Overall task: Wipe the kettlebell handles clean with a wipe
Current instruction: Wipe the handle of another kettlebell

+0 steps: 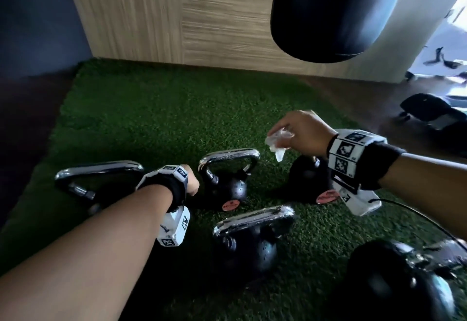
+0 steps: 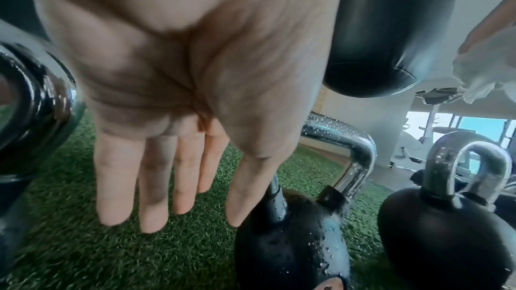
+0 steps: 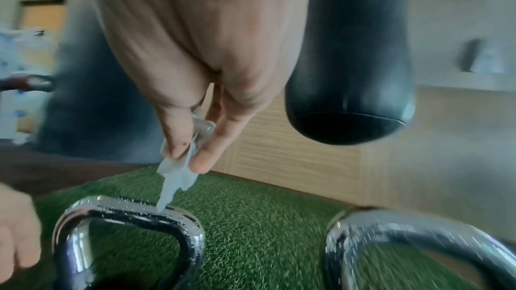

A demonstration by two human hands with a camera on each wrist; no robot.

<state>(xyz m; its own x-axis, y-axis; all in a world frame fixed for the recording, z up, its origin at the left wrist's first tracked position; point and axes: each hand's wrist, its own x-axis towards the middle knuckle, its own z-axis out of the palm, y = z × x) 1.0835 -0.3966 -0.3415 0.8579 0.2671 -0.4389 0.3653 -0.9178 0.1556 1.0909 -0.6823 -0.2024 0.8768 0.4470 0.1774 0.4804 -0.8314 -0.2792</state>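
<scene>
One wipe (image 1: 277, 143) pinched in right hand (image 1: 300, 131), above kettlebell handle (image 1: 228, 156)

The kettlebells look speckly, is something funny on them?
Yes. Small water droplets sit on the chrome handle and black body of the middle kettlebell. The right hand pinches a crumpled wipe above it. Nothing looks broken or tipped over.

Both forearms bare, no sleeves. Left wrist (image 1: 164, 184): black wristband, white block-shaped camera unit with black-and-white square markers, lower centre-left of head view. Right wrist (image 1: 358, 161): black wristband, white marker-covered band and unit; thin black cable (image 1: 414, 213) trails toward lower right.
</scene>
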